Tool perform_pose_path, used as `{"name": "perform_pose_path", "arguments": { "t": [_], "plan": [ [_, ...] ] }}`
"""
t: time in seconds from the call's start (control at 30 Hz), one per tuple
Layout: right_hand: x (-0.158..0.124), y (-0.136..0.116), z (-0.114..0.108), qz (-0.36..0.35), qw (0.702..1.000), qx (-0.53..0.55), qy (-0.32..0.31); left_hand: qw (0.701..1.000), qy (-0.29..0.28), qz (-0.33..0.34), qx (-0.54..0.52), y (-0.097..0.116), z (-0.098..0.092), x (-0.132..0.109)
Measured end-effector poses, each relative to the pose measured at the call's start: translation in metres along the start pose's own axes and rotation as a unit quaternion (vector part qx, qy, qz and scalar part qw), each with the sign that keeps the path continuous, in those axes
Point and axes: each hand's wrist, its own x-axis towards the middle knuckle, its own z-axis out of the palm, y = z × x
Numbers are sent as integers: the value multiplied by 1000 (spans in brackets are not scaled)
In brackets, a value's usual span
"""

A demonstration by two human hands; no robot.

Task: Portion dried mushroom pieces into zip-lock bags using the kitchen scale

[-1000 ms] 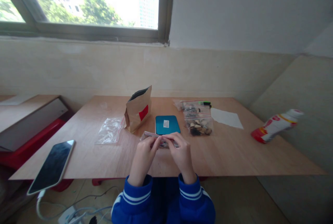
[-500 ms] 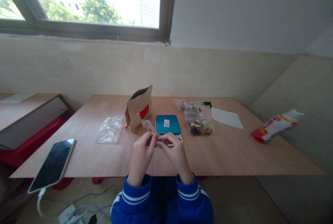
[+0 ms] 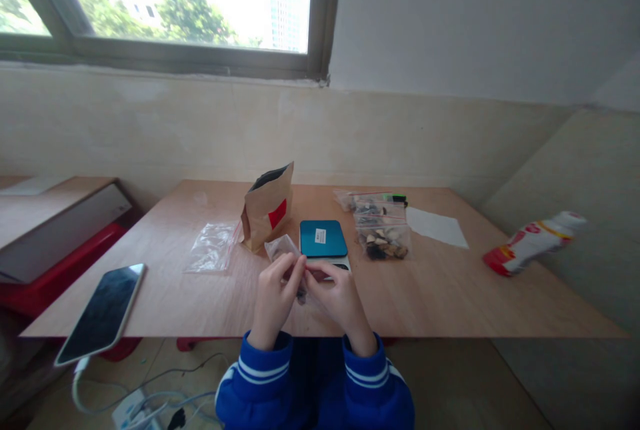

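Observation:
My left hand [image 3: 277, 287] and my right hand [image 3: 336, 290] meet at the near side of the table, fingers pinched together. Between them they hold a small clear zip bag [image 3: 281, 247], whose one end sticks out above my left fingers. Something dark shows in the bag below the fingertips, too small to name. Just beyond my hands lies a kitchen scale [image 3: 323, 239] with a teal top and a white label; my right fingers hide part of its front. Behind my left hand stands an open brown paper pouch [image 3: 265, 210] with a red patch.
Zip bags of dried pieces [image 3: 383, 240] lie right of the scale, by a white paper [image 3: 437, 227]. An empty-looking clear bag [image 3: 210, 248] lies left. A phone [image 3: 103, 313] on a cable overhangs the left front edge. A red-and-white bottle [image 3: 533, 243] is at the right.
The zip bag has turned in my fingers: more of it shows above my left hand, and its dark contents now appear below the fingertips. My hands stay at the same spot.

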Motion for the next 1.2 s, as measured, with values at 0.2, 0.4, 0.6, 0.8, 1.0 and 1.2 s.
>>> {"name": "perform_pose_path", "arguments": {
  "t": [0.2, 0.4, 0.6, 0.8, 1.0, 1.2],
  "plan": [
    [1, 19, -19, 55, 985, -1, 166, 998, -70, 6, 2, -6, -10, -2],
    [1, 31, -42, 76, 961, 39, 263, 988, -142, -33, -42, -11, -10, 1],
    [3, 15, -33, 113, 937, 184, 276, 934, -83, -156, -312, -38, 20, 5],
    [8, 15, -26, 80, 934, 186, 296, 852, -161, -242, -436, -52, 31, -7],
    [3, 11, -37, -46, 958, -41, 280, 888, -114, -243, -373, -47, 28, -2],
    [-5, -10, -44, -91, 972, -130, 171, 926, -60, -212, -306, -42, 31, -2]
  ]
}}
